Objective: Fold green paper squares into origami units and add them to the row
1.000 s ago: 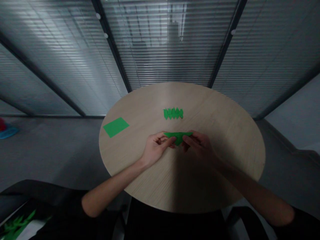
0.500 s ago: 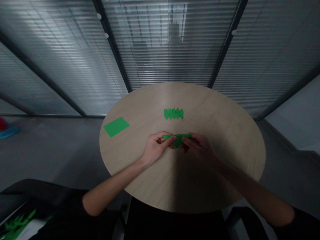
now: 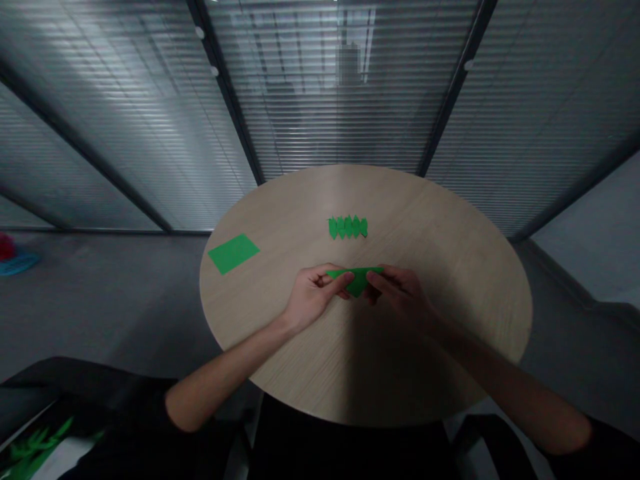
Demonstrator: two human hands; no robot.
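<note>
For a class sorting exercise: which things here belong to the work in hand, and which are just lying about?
In use: left hand, right hand, folded green paper; probably zigzag-cut green paper, green paper sheet.

Lying about: red-and-blue object on the floor, green-patterned item at lower left.

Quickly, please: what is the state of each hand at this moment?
Left hand: closed, holding the left end of the folded green paper.
Right hand: closed, holding its right end.
</note>
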